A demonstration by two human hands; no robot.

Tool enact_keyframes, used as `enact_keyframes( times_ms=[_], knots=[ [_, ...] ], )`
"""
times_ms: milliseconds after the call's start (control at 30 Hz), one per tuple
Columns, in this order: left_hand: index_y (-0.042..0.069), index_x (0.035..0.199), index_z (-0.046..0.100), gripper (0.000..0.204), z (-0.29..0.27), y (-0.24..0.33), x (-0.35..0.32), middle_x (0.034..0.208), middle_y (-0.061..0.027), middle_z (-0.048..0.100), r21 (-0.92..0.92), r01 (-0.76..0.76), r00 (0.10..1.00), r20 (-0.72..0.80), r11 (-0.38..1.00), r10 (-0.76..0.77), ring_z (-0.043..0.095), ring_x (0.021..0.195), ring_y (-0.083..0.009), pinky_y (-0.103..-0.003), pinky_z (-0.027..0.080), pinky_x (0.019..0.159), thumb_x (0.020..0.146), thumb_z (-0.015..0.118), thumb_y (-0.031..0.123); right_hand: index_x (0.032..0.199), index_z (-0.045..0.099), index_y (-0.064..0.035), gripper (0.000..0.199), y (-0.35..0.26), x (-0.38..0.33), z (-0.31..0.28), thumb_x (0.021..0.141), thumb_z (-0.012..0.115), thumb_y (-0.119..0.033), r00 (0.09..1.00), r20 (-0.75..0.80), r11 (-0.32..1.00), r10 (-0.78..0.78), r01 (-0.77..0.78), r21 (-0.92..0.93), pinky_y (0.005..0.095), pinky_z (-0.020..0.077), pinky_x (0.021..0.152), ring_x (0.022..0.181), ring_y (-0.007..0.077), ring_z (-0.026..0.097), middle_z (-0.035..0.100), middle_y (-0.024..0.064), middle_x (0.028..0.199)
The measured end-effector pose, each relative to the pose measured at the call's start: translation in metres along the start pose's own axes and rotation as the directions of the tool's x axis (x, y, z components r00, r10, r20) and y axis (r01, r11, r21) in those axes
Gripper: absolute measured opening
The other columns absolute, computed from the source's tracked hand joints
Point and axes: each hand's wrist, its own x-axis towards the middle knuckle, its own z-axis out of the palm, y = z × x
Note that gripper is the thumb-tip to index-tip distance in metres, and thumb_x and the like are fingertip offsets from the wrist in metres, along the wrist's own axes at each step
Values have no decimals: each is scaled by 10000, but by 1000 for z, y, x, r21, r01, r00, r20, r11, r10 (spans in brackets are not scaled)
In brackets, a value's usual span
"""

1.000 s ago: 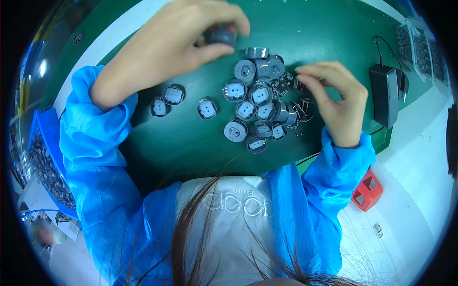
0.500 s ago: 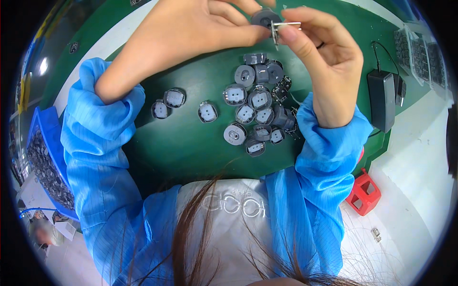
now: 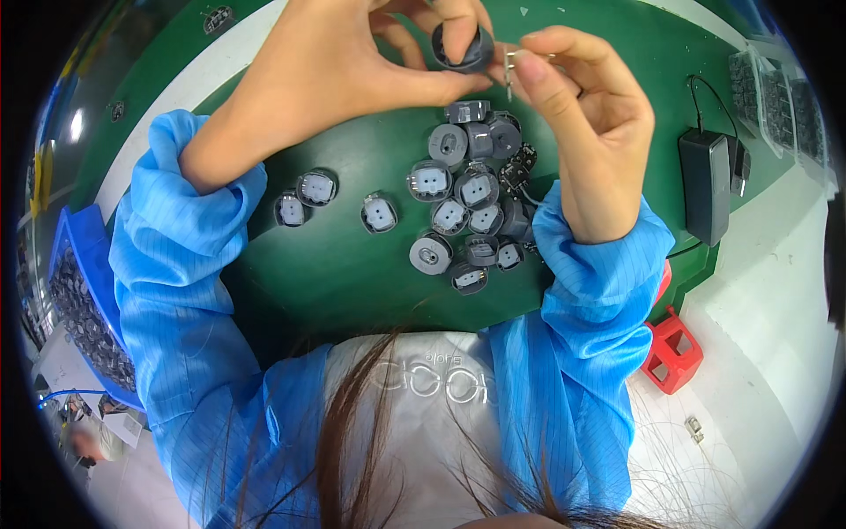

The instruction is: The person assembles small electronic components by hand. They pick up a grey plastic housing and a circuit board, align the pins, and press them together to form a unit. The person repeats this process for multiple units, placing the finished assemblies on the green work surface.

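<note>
Above the far part of the green worktable point(image 3: 326, 282), my left hand point(image 3: 344, 70) grips a round dark grey plastic housing point(image 3: 476, 55), one fingertip pressed inside its hollow. Just right of it, my right hand point(image 3: 599, 115) pinches a small circuit board with metal pins point(image 3: 508, 69), seen edge-on. A narrow gap seems to part the two pieces. Below my hands lies a cluster of similar grey housings point(image 3: 448, 143), several with pale grey inner faces up. Some loose circuit boards point(image 3: 518, 167) lie beside them, near my right wrist.
Left of the cluster, a housing point(image 3: 379, 213) lies alone, and two more point(image 3: 316, 187) touch. A blue bin point(image 3: 92, 264) of small dark parts stands at the left. A black adapter box point(image 3: 707, 185) with a cable, clear trays point(image 3: 767, 97) and a red stool point(image 3: 674, 353) are on the right.
The housing in my left hand has turned, its hollow now facing up, with a finger inside. The circuit board has come slightly away from it. My right hand has shifted a little left.
</note>
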Motion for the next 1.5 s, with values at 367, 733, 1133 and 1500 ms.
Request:
enact_keyframes(
  times_ms=[367, 733, 1133, 1500],
  knots=[
    [-22, 1061, 696, 359, 22, 19, 0, 1048, -120, 715, 133, 131, 974, -204, 983, -102, 702, 887, -137, -265, 610, 800, 732, 837, -53, 1141, 634, 74, 256, -3, -2, 10, 894, 701, 84, 996, 18, 987, -88, 89, -137, 278, 555, 872, 963, 173, 693, 706, 125, 1021],
    [-38, 931, 658, 301, 18, 5, -8, 935, -129, 734, -52, -13, 991, -133, 999, 6, 740, 893, -163, -281, 631, 782, 736, 883, -1, 1030, 701, 47, 204, -4, -1, 16, 839, 770, 61, 968, -93, 899, -232, 177, -401, 291, 582, 866, 916, 181, 729, 744, 110, 963],
    [-51, 926, 650, 278, 23, 2, -12, 899, -121, 735, -194, 112, 986, -98, 975, -133, 722, 873, -124, -253, 622, 768, 755, 867, -23, 1006, 704, 76, 181, -2, -2, 15, 832, 748, 105, 952, -67, 847, -298, 232, -478, 305, 591, 879, 908, 190, 736, 744, 112, 950],
    [-58, 977, 643, 258, 34, 39, -5, 902, -132, 734, -60, 161, 969, -182, 985, -170, 716, 856, -122, -266, 613, 782, 783, 814, -66, 1046, 709, 62, 240, 3, 2, 12, 815, 757, 104, 835, 94, 521, -542, 422, -742, 317, 583, 793, 893, 199, 730, 746, 106, 946]
  ],
)
